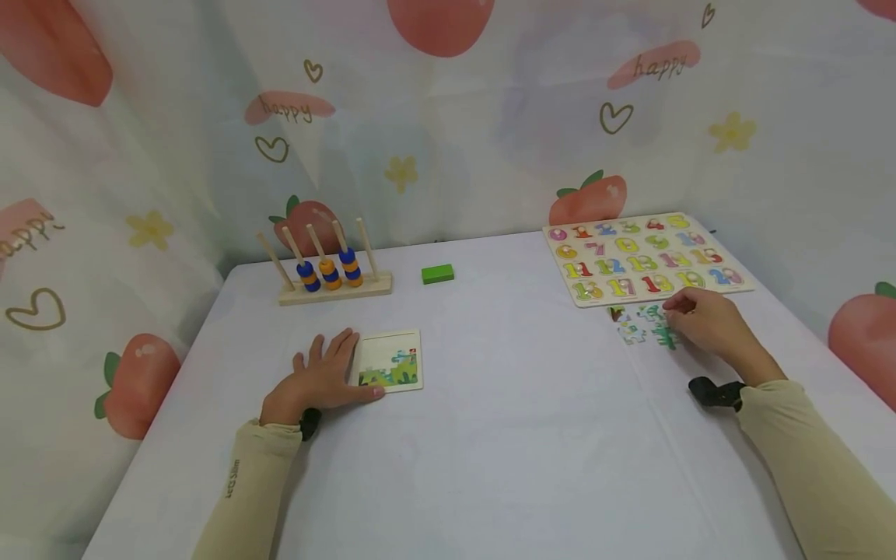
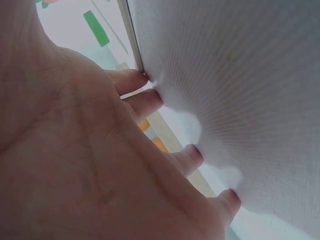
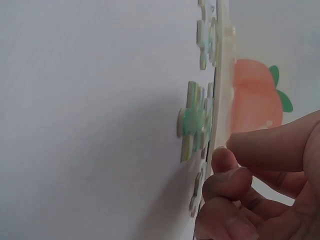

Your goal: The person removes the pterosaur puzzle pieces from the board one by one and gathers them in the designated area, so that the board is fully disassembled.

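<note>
My left hand (image 1: 318, 381) lies with fingers spread at the left side of a small square jigsaw tray (image 1: 421, 365). Its thumb rests along the tray's near edge, and its fingertips press on the white cloth. Green jigsaw pieces (image 1: 392, 375) fill the tray's lower part and right side; the upper left shows bare wood. Over at the right, my right hand (image 1: 710, 327) hovers beside loose jigsaw pieces (image 1: 632, 334), fingers curled, thumb and index tips nearly together. Nothing shows between those tips in the right wrist view, where a green piece (image 3: 192, 122) lies just beyond them.
A wooden number board (image 1: 591, 247) lies behind the loose pieces. At the back left stands a peg counter (image 1: 336, 294) with blue and orange rings on its rods. A green block (image 1: 438, 274) lies right of it. A patterned curtain (image 1: 476, 155) hangs behind the table.
</note>
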`<state>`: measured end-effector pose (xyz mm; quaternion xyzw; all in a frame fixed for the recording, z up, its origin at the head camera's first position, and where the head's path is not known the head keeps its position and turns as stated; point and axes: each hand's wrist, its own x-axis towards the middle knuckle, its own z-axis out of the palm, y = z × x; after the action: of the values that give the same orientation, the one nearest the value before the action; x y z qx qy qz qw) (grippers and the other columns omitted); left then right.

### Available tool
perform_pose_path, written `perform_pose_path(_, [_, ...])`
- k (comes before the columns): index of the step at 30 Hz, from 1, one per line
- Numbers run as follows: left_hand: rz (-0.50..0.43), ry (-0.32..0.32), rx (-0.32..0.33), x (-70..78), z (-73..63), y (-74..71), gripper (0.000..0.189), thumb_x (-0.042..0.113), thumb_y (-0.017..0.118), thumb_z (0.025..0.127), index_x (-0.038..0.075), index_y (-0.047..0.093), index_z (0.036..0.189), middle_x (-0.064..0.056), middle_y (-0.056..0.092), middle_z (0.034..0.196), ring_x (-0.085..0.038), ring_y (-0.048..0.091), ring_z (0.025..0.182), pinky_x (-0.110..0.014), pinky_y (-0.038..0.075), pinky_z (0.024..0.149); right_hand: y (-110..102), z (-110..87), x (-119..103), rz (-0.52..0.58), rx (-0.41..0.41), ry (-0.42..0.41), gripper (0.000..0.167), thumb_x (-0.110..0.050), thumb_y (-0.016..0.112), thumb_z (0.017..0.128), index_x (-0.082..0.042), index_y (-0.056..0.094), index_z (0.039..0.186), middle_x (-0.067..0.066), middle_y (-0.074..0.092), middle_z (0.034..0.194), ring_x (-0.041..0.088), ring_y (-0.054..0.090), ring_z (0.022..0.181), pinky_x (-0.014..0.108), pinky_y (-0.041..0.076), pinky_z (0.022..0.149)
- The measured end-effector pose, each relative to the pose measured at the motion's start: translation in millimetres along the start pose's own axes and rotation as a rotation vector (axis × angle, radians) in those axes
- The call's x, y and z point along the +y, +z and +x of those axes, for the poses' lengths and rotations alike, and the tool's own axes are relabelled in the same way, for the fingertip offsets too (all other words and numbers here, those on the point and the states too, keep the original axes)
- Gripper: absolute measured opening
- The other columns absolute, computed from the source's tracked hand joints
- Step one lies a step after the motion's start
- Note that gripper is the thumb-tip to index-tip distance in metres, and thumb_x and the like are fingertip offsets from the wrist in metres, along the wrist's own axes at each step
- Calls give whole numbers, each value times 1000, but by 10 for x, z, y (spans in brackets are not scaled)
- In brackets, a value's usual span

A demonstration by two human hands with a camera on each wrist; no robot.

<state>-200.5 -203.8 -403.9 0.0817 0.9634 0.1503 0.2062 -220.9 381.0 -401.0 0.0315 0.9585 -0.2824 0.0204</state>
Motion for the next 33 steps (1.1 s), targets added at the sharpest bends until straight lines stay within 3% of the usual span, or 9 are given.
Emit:
perform_pose_path(4, [1, -3, -1, -26, 27, 18, 123, 67, 77, 87, 1, 15, 170, -21, 11, 177, -58, 0, 157, -81, 4, 118, 5, -6, -103, 9, 20, -22, 27, -13, 58, 108, 11, 61, 122, 31, 62, 115, 43, 55, 99, 46, 48, 79])
perform_pose_path(11, [-4, -11, -2, -55, 46, 33, 124, 68, 78, 87, 1, 15, 170, -21, 10, 177, -58, -1, 158, -81, 3, 118, 84, 17, -335, 20, 24, -71, 32, -17, 53, 112, 11, 61, 125, 32, 63, 118, 45, 57, 105, 54, 50, 85])
perform_pose_path(20, [1, 0, -19, -34, 24, 4, 124, 71, 74, 87, 1, 15, 171, -21, 11, 177, -58, 0, 157, -80, 3, 119, 201, 51, -601, 49, -25, -102, 35, -23, 52, 113, 8, 62, 127, 24, 67, 111, 37, 58, 99, 39, 51, 75])
perform_pose_path(33, [5, -7, -11, -23, 29, 2, 118, 69, 71, 91, 2, 17, 170, -20, 12, 177, -58, 0, 158, -80, 3, 119, 378, 88, -941, 123, -88, -174, 29, -17, 58, 111, 7, 64, 126, 21, 66, 113, 32, 59, 95, 30, 52, 72])
